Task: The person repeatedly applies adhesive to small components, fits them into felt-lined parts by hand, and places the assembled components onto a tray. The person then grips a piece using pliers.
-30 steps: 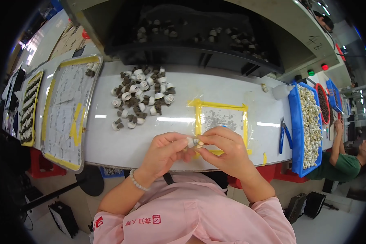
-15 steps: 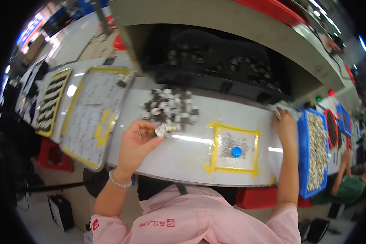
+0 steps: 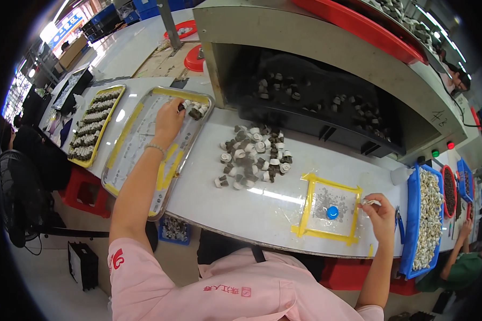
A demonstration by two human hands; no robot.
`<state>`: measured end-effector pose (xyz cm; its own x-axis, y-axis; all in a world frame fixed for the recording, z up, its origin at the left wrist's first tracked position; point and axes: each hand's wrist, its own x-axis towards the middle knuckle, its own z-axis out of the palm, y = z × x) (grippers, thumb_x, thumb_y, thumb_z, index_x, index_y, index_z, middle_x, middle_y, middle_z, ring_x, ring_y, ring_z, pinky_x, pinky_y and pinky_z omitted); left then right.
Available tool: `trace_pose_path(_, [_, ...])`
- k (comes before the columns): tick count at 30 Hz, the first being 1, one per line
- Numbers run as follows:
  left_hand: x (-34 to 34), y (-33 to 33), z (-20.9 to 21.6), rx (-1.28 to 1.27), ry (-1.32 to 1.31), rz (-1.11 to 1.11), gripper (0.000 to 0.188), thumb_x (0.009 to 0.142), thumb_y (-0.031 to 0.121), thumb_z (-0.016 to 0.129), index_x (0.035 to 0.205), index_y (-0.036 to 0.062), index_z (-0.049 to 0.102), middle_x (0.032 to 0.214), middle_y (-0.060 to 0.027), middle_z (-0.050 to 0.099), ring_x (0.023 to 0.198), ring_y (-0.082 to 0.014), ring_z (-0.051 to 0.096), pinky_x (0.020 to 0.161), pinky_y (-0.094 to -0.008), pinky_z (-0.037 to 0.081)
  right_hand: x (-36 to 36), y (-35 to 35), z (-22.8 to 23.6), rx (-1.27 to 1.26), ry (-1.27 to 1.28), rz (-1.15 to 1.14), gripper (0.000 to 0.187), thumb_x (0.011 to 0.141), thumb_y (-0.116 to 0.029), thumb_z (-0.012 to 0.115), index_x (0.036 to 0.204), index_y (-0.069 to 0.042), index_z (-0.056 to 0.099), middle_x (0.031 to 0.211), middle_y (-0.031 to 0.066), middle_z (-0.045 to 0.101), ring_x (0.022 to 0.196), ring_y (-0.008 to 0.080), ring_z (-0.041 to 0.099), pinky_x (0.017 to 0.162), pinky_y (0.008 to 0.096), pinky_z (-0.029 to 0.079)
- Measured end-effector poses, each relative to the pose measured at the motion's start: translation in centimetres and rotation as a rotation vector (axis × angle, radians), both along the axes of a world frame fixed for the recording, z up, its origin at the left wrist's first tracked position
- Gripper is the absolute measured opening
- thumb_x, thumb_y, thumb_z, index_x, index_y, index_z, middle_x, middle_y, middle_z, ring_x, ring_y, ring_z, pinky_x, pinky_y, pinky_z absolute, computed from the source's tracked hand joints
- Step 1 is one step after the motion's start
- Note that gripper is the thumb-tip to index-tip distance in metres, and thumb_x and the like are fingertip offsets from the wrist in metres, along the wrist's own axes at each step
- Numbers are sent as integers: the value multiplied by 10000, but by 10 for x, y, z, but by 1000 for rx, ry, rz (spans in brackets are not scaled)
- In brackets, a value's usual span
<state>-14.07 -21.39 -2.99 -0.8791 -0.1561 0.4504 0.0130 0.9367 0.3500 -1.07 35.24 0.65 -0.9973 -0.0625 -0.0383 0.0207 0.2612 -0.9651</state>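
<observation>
A white table (image 3: 195, 190) bears pieces (image 3: 259, 145) and a tray (image 3: 129, 155).

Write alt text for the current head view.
A person's left hand is at the far end of a tray, beside a few parts; the right hand pinches a small pale piece beside a taped frame. A pile of similar parts lies between, a blue bin at right.

Ceiling tube lights (image 3: 437, 34) shine at two o'clock; glare streaks the glossy white worktable (image 3: 203, 187); the black tray (image 3: 300, 124) sits in shade; edges bow toward blackened corners.
</observation>
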Motion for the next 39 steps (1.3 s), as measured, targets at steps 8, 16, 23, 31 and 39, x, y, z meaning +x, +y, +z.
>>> trace_pose_path(8, [22,36,24,-172,-73,17,392,763,35,622,1151,54,570,956,-176,621,949,-338,566,822,-418,463,31,-6,-21,209,51,-87,169,725,50,692,862,-1,607,853,47,617,776,119,563,715,238,456])
trace_pose_path(16, [54,72,39,-142,126,-170,265,764,37,640,1025,-1,616,936,-154,612,911,-333,558,802,-400,462,25,-3,-11,520,259,18,181,698,50,698,845,25,595,848,78,618,701,156,565,636,245,464])
trace_pose_path(23, [113,199,39,-42,-26,-664,253,722,112,693,932,-5,614,872,-109,582,871,-279,537,750,-377,451,33,-5,-1,630,212,57,247,707,-1,716,946,14,657,879,128,620,751,234,610,642,307,502])
trace_pose_path(31, [121,230,23,-105,-65,-743,262,707,70,704,953,22,624,883,-78,565,867,-266,523,755,-372,418,19,-34,12,594,353,188,231,731,-25,696,958,1,663,867,118,612,750,250,610,655,319,507])
trace_pose_path(39, [141,244,25,104,-40,-826,318,694,47,670,1001,-13,612,955,-119,545,877,-286,527,778,-393,429,8,-46,12,679,488,348,161,732,-41,683,890,-15,668,817,93,602,742,248,597,652,336,506])
